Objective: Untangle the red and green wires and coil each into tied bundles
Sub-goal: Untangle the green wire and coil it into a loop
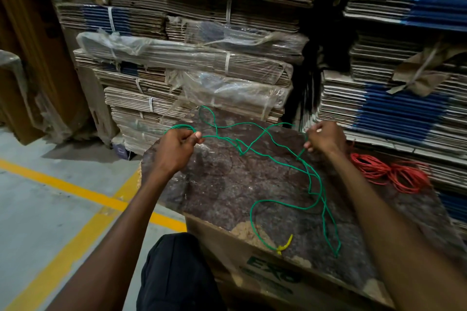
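Down low on the left is a grey floor (38,209) with yellow lines (75,189) painted on it. Behind it, big piles of flat cardboard (192,63) are stacked up like a wall, some brown, some with blue edges, and some wrapped in clear plastic (227,88). In front sits a dark, spotty board (227,184) lying on top of a cardboard box (252,267) (the box has green letters on its side).

The green wire (310,174) lies loose all over the board in big wiggly loops that cross each other, and one loop hangs a bit past the front edge. A small yellow tie (284,247) sits near the front edge, touching the green wire. The red wire (389,171) rests at the right side of the board in a round bunch, apart from the green one.

The left hand (177,146) is up over the left edge of the board, fingers curled tight, pinching a few small green loops. The right hand (326,139) is up at the far right corner, fingers curled too, gripping another part of the green wire. Both arms reach forward, and the wire sags between the hands.
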A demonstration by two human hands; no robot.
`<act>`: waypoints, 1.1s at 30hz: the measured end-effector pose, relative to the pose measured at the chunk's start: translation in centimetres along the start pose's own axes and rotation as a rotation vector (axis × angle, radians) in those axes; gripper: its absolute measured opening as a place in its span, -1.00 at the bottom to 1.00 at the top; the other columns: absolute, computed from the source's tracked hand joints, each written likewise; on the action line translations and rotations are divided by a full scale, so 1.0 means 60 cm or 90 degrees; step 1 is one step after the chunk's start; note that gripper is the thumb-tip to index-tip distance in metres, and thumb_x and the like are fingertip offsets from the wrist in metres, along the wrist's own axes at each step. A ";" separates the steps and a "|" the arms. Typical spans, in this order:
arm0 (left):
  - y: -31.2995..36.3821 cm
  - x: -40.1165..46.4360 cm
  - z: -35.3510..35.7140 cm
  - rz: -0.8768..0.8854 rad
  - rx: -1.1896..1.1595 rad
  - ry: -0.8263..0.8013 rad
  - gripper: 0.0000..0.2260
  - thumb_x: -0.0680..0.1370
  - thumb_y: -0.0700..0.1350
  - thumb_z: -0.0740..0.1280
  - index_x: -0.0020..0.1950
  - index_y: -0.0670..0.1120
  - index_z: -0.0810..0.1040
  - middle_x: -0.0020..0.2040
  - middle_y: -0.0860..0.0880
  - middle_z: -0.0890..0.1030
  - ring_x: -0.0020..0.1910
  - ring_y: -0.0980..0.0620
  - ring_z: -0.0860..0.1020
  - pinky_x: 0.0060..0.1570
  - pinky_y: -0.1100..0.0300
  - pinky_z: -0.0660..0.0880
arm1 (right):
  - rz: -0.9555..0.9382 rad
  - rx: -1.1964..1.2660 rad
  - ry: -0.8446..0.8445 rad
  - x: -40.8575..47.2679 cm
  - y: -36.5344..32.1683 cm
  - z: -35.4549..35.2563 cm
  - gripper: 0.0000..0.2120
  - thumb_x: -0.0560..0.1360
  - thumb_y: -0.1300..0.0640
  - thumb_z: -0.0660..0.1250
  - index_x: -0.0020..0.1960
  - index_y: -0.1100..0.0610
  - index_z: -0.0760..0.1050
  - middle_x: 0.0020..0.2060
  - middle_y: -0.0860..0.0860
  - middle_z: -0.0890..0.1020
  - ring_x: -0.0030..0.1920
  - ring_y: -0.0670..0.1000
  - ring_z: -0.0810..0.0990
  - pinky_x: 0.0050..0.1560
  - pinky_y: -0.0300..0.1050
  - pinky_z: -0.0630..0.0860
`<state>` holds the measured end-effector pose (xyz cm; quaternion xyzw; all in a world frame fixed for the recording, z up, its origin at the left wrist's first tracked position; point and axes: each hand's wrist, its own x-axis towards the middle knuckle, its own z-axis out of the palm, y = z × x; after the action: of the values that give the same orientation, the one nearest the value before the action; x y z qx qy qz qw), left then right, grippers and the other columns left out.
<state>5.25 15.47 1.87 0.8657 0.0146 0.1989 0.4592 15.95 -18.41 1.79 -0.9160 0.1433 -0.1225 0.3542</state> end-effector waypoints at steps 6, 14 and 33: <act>0.031 -0.006 0.008 0.029 -0.070 -0.038 -0.71 0.61 -0.18 0.28 -0.20 -0.35 0.60 -0.58 0.14 0.51 -0.62 0.34 0.29 -0.50 0.34 0.16 | -0.227 0.102 -0.019 -0.056 -0.083 0.007 -0.84 0.38 -0.09 0.32 -0.04 -0.13 0.52 -0.32 0.01 0.70 -0.28 0.06 0.69 -0.20 0.07 0.64; 0.057 -0.010 0.016 0.042 -0.162 -0.043 -0.73 0.61 -0.18 0.27 -0.16 -0.33 0.63 -0.64 0.15 0.40 -0.58 0.25 0.22 -0.42 0.22 0.15 | -0.292 0.282 -0.354 -0.172 -0.134 0.050 -0.73 0.37 0.44 0.47 0.05 0.28 0.58 -0.21 0.04 0.61 -0.38 -0.28 0.55 -0.26 -0.38 0.51; 0.115 -0.058 -0.028 -0.145 -0.603 -0.292 -0.75 0.55 0.05 0.21 -0.24 -0.08 0.41 -0.40 0.00 0.48 -0.48 0.06 0.50 -0.13 -0.03 0.59 | -0.466 0.129 0.014 -0.189 -0.136 0.047 -0.78 0.58 -0.08 0.26 -0.09 0.06 0.47 -0.36 -0.01 0.61 -0.26 0.09 0.61 -0.28 -0.01 0.46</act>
<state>0.34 12.07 7.10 0.5777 -0.0837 -0.0617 0.8096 7.76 -6.94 3.95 -0.8654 -0.2025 -0.2643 0.3744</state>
